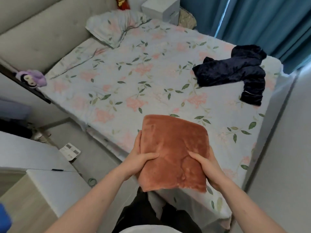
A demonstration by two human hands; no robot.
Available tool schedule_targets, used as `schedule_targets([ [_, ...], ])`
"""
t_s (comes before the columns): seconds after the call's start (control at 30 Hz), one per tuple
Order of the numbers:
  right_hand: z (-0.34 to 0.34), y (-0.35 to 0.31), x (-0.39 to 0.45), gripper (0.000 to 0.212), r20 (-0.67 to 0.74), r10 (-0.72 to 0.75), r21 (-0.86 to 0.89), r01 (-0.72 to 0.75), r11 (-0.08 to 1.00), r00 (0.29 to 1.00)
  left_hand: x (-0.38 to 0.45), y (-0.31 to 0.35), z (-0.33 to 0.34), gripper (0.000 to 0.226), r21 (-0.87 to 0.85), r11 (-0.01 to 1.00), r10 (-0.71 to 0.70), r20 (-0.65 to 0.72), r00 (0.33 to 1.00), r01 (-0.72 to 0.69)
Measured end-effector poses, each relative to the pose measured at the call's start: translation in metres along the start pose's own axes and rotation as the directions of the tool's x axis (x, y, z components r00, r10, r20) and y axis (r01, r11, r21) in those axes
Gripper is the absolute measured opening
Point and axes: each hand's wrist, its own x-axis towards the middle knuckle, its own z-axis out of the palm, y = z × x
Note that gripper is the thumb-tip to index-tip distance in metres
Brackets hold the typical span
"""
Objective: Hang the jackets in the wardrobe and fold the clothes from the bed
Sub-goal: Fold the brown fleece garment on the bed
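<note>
A folded rust-brown fleece garment [173, 148] is held above the near edge of the bed [117, 78]. My left hand [140, 158] grips its left side, thumb on top and fingers underneath. My right hand [206, 165] grips its right side the same way. A dark navy fleece garment [235, 71] lies crumpled and unfolded on the flowered sheet at the far right of the bed.
A flowered pillow [116, 26] lies at the head of the bed. A purple plush toy [32, 79] sits at the bed's left edge. White furniture [50, 182] stands at my left, blue curtains [260, 19] hang behind the bed, and a wall edge [286, 132] rises at right.
</note>
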Motion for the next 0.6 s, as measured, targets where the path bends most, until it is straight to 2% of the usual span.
schedule_targets([
  [0.23, 0.101, -0.073, -0.005, 0.076, 0.176, -0.112, -0.171, 0.143, 0.975, 0.978, -0.055, 0.021, -0.082, 0.102, -0.109, 0.985, 0.115, -0.179, 0.977, -0.135],
  [0.4, 0.198, -0.100, -0.004, 0.064, 0.272, -0.133, -0.225, 0.198, 0.954, 0.953, -0.092, 0.028, -0.158, 0.094, -0.148, 0.971, 0.129, -0.327, 0.936, -0.186],
  [0.6, 0.308, -0.125, -0.002, 0.063, 0.359, -0.184, -0.251, 0.284, 0.925, 0.915, -0.128, 0.037, -0.249, 0.086, -0.148, 0.956, 0.160, -0.457, 0.875, -0.253],
])
